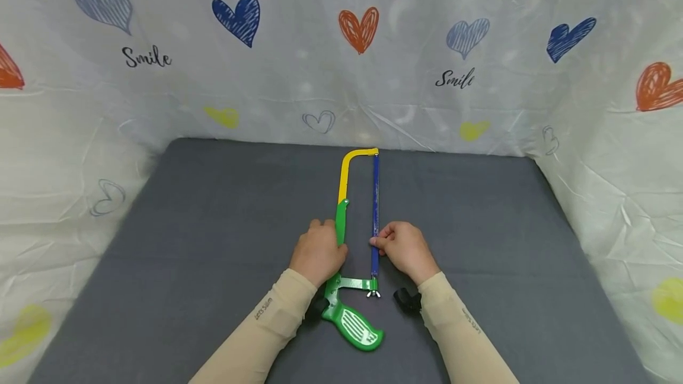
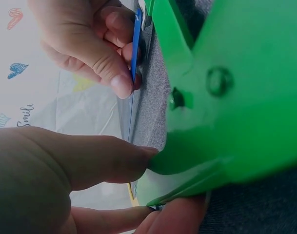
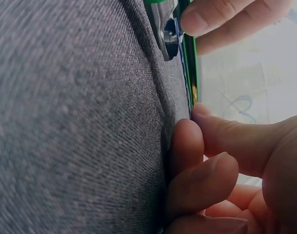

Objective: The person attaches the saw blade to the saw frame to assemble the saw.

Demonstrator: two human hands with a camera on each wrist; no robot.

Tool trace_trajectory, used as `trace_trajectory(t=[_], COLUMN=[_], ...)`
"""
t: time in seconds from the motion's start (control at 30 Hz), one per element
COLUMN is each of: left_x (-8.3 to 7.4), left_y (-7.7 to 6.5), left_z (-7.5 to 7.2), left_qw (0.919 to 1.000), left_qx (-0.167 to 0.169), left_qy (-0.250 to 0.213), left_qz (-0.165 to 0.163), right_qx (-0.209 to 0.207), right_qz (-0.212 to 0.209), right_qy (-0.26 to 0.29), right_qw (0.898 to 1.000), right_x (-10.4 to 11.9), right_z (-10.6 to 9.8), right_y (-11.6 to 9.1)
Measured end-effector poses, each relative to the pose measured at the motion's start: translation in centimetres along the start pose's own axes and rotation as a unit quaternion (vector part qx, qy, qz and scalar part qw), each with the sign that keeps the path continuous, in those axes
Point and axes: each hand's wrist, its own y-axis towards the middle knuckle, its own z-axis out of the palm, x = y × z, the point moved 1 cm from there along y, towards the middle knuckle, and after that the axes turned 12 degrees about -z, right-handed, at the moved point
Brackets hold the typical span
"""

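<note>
A hacksaw with a green handle and a green and yellow frame lies on the grey cloth, its handle toward me. Along its right side runs a blue blade, joined to the frame at both ends. A wing nut shows at the blade's near end. My left hand grips the green part of the frame, thumb on one side and fingers on the other, as the left wrist view shows. With thumb and fingertips my right hand pinches the blue blade in its lower half.
Grey cloth covers the table. Behind it and at both sides hangs a pale curtain printed with hearts and the word Smile. A black wrist strap piece sticks out beside the right sleeve.
</note>
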Motion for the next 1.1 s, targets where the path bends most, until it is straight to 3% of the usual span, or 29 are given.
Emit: trace_trajectory(t=[0.87,1.1], left_x=[-0.12,-0.25], left_y=[0.08,0.05], left_z=[-0.18,-0.22], left_qw=[1.0,0.9999], left_qx=[0.009,0.006], left_qy=[0.003,0.01], left_qz=[0.001,-0.002], right_qx=[-0.002,0.008], right_qz=[-0.008,-0.006], right_qy=[-0.055,-0.047], right_qw=[0.998,0.999], right_x=[0.13,0.15], right_z=[0.32,0.19], right_y=[-0.02,0.02])
